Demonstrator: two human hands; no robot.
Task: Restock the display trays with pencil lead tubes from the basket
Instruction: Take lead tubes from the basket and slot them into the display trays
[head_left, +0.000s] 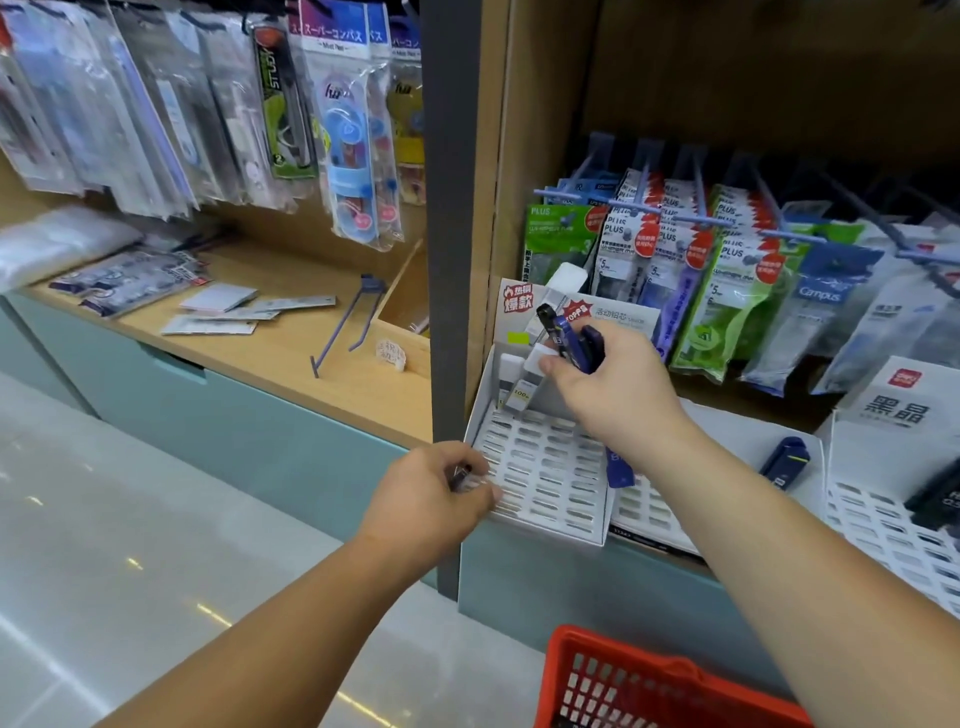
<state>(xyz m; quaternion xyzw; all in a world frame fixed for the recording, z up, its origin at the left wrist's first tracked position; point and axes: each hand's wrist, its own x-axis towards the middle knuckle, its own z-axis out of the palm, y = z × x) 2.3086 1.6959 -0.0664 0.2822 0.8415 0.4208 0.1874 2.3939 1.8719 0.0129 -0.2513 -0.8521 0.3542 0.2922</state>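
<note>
- Our left hand (434, 493), nearest us save for the red basket (649, 680) low in front of the white slotted tray (545, 478), pinches one small dark-and-clear lead tube (464, 477) at the tray's front left corner. We judge the pinch thin: a slip there would send the tube off the front of the tray to the floor (156, 519), not into a slot.
- That corner seems to sit at the front edge of the tabletop (311, 374), so pushing hard while seating the tube could shove or tilt the light card tray.
- What lies in the basket we cannot see; only its rim shows.
- Our right forearm (753, 519) lies across the tray's right side, and a blue tube (618, 467) stands in the tray just beneath the wrist. Lowering the arm could knock it over.
- Above the back of the tray, our right hand (618, 379) grips a bundle of several dark blue tubes (571, 335). Loosening the fingers to free one may let the rest spill.
- Just below that bundle, white tubes (521, 389) lean at the tray's back left, where falling tubes or a knuckle could topple them.
- Right of the tray, a neighbouring tray (660, 512) carries a loose dark blue tube (784, 460). The bundle may belong there, so we risk mixing kinds.
- Behind the tray, packets (644, 244) hang on pegs, and lifting the bundle high could snag them.
</note>
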